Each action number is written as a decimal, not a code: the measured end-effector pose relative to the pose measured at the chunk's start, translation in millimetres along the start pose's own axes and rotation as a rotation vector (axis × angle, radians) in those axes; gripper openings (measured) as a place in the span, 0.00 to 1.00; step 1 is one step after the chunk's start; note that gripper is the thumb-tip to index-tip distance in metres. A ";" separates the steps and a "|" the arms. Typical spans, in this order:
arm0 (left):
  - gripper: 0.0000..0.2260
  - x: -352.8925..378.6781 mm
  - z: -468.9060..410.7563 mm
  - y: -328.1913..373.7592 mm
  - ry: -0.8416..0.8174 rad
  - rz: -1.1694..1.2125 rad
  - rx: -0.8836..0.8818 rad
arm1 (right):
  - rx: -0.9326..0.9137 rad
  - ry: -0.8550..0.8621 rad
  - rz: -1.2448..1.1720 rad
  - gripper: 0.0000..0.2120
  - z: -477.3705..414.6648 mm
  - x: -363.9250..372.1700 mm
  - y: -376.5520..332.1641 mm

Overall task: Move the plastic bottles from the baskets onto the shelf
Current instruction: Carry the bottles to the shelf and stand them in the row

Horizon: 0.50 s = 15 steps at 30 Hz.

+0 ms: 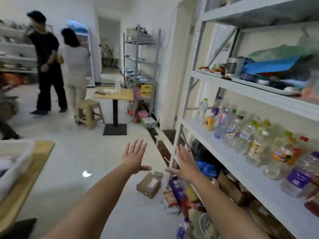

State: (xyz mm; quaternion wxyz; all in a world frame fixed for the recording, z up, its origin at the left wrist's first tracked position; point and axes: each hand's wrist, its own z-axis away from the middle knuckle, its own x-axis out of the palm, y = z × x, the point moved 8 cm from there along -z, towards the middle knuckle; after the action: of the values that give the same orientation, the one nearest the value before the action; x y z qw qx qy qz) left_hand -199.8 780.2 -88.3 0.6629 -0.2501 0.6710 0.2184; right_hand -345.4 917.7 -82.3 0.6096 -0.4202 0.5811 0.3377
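A: Hands?

B: Left hand (133, 156) and right hand (185, 163), lower centre. Both are spread flat, fingers straight, holding nothing.

A: Bottles?

B: Plastic bottles (255, 144) stand crowded on the shelf (195, 125), right of frame. White basket (17, 161) at left edge, on the table (40, 152); contents too blurred to tell.

A: Step in hand?

B: Likely a reach to the basket. Grip each bottle by its body, not its cap. Set it upright on the bare board, clear of the front row, so nothing topples. Mind the cardboard box (149, 184) on the floor.
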 end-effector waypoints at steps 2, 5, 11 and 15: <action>0.48 5.0 16.6 -50.3 -0.004 -0.005 -0.111 | -0.096 -0.018 -0.019 0.52 -24.2 6.0 -45.1; 0.48 10.7 45.7 -114.6 -0.001 -0.008 -0.264 | -0.242 -0.034 -0.031 0.51 -52.0 15.3 -109.4; 0.49 17.2 97.7 -207.2 0.006 -0.006 -0.521 | -0.494 -0.037 -0.025 0.51 -97.0 31.1 -217.1; 0.49 15.2 119.6 -260.0 0.012 0.018 -0.676 | -0.640 -0.034 -0.025 0.51 -133.0 31.9 -278.4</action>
State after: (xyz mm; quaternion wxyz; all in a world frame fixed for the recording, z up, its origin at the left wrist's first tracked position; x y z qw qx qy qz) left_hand 56.2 651.5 -96.5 0.5365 -0.4510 0.5669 0.4328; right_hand -148.2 678.4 -76.8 0.4603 -0.5921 0.4299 0.5028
